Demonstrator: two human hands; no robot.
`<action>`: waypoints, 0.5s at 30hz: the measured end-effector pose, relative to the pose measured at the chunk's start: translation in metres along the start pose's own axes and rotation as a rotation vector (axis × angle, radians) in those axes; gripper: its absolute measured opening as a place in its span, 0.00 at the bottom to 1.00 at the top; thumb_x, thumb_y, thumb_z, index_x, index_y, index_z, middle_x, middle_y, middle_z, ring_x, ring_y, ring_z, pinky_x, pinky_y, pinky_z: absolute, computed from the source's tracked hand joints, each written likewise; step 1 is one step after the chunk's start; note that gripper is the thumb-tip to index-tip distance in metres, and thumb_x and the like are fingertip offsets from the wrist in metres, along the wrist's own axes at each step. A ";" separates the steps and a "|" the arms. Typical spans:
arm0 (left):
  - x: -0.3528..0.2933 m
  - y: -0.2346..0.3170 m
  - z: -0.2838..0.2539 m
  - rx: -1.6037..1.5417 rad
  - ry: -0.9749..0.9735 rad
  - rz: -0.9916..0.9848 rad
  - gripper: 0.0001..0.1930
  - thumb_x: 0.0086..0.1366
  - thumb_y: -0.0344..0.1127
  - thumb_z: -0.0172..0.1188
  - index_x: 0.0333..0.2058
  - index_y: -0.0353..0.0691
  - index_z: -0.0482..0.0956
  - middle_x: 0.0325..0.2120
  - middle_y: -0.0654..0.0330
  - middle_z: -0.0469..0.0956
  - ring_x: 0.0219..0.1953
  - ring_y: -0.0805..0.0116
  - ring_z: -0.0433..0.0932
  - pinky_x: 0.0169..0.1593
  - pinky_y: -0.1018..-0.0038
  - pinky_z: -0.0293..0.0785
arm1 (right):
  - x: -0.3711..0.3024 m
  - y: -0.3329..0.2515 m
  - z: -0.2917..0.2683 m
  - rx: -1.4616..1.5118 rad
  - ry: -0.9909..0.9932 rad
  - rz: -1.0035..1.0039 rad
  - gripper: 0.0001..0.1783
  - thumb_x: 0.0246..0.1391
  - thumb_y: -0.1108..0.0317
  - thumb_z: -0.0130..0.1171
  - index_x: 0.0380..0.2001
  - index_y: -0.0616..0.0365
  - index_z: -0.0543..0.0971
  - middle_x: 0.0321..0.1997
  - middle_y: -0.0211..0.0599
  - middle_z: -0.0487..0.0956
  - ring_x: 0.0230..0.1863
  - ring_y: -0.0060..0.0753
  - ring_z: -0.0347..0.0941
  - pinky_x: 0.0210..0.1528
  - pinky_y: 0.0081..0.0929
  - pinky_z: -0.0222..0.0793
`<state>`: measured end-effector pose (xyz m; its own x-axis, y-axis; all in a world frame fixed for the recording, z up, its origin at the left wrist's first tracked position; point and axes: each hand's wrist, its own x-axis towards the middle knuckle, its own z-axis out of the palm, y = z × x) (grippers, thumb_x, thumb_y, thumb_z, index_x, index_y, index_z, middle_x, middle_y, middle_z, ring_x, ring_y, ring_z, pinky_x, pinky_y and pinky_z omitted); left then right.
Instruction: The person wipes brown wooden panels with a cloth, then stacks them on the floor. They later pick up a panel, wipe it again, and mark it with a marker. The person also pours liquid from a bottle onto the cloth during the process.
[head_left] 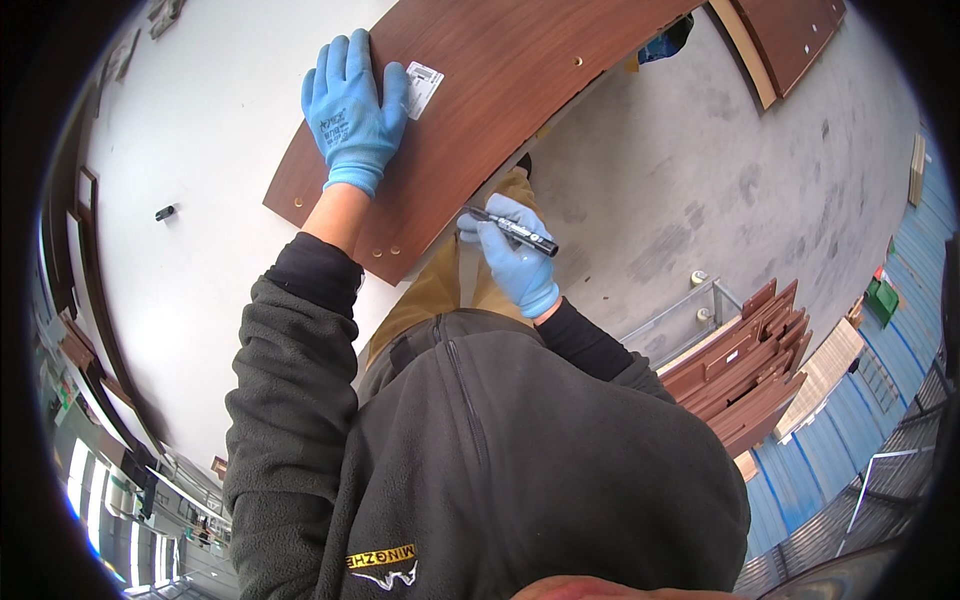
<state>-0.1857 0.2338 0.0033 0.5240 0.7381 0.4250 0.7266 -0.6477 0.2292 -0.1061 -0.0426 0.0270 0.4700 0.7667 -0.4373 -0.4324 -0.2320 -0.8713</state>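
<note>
A reddish-brown wood-grain board [500,100] lies across the white tabletop [230,100], with a white label [424,88] on it and several small round holes near its edges. My left hand [350,115], in a blue work glove, rests palm down with fingers stretched out over the board's far-left edge, its thumb beside the label. My right hand [520,265], also blue-gloved, grips a black marker pen [520,234] just off the board's near edge. The pen points left, and I cannot tell whether its tip touches the board.
A small black cap-like piece [165,212] lies on the tabletop at left. Brown panels [740,360] are stacked at lower right near a metal frame with wheels [705,300]. More boards [790,40] stand at the upper right. Beyond the concrete floor [690,190] runs a blue wall [850,430].
</note>
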 end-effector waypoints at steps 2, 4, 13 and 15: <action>0.000 0.000 0.000 -0.005 0.000 -0.001 0.29 0.68 0.50 0.62 0.61 0.37 0.77 0.52 0.51 0.79 0.55 0.52 0.77 0.58 0.56 0.70 | -0.005 0.003 0.003 0.031 -0.003 0.011 0.16 0.69 0.79 0.61 0.57 0.70 0.76 0.48 0.52 0.89 0.47 0.35 0.89 0.53 0.33 0.88; 0.000 -0.001 0.000 -0.004 0.011 0.005 0.28 0.68 0.49 0.62 0.60 0.37 0.77 0.51 0.52 0.79 0.53 0.53 0.77 0.57 0.57 0.70 | -0.006 0.005 0.005 0.022 0.015 -0.016 0.16 0.69 0.79 0.61 0.57 0.70 0.76 0.48 0.52 0.89 0.47 0.35 0.89 0.53 0.33 0.88; -0.001 -0.001 -0.001 -0.021 -0.007 -0.011 0.28 0.67 0.50 0.62 0.59 0.37 0.77 0.49 0.53 0.78 0.53 0.53 0.77 0.56 0.56 0.70 | 0.000 0.004 0.001 0.018 0.071 -0.073 0.16 0.69 0.81 0.59 0.57 0.71 0.75 0.49 0.53 0.87 0.48 0.37 0.89 0.54 0.34 0.89; 0.000 -0.001 -0.001 -0.016 0.011 -0.001 0.28 0.68 0.50 0.61 0.59 0.37 0.78 0.48 0.53 0.78 0.53 0.53 0.77 0.56 0.56 0.70 | -0.005 0.006 0.004 0.050 0.054 -0.034 0.16 0.69 0.81 0.59 0.57 0.71 0.75 0.49 0.53 0.88 0.48 0.36 0.89 0.53 0.34 0.89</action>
<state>-0.1870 0.2339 0.0042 0.5185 0.7367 0.4340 0.7200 -0.6500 0.2431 -0.1138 -0.0456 0.0246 0.5253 0.7397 -0.4206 -0.4530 -0.1753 -0.8741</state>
